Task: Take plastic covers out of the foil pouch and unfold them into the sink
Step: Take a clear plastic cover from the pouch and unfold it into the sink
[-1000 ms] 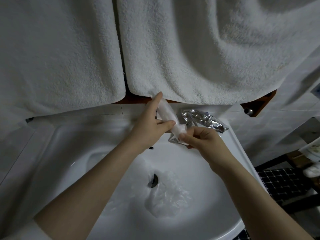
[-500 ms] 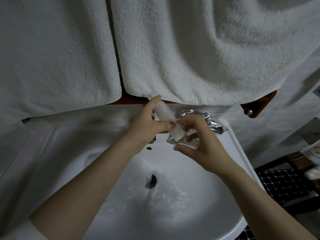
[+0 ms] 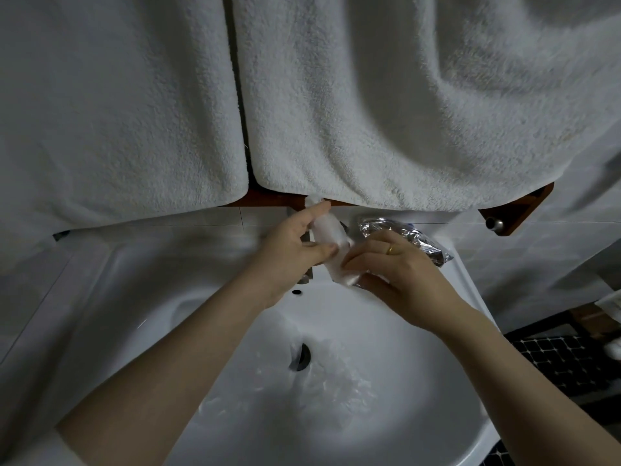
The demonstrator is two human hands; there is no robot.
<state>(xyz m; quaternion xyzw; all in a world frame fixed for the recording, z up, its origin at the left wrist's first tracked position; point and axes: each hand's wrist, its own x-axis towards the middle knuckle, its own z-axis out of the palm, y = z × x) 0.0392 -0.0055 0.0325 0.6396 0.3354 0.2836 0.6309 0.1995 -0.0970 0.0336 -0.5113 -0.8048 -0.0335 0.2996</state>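
A rolled-up translucent plastic cover (image 3: 331, 237) is held above the back rim of the white sink (image 3: 463, 284). My left hand (image 3: 292, 250) grips its upper part between thumb and fingers. My right hand (image 3: 400, 274), with a gold ring, pinches the roll's lower end. The crinkled silver foil pouch (image 3: 406, 238) lies on the sink's back right rim, partly hidden behind my right hand. An unfolded clear plastic cover (image 3: 336, 381) lies spread in the basin beside the drain (image 3: 300, 358).
Two thick white towels (image 3: 386, 105) hang from a wooden rail just above the sink and my hands. A metal knob (image 3: 494, 224) sticks out at the rail's right end. Dark tiled floor (image 3: 557, 361) shows at the lower right.
My right hand has shifted along the roll's lower end and its fingers now lie flatter over the pouch. The left hand keeps its grip; the view has shifted slightly.
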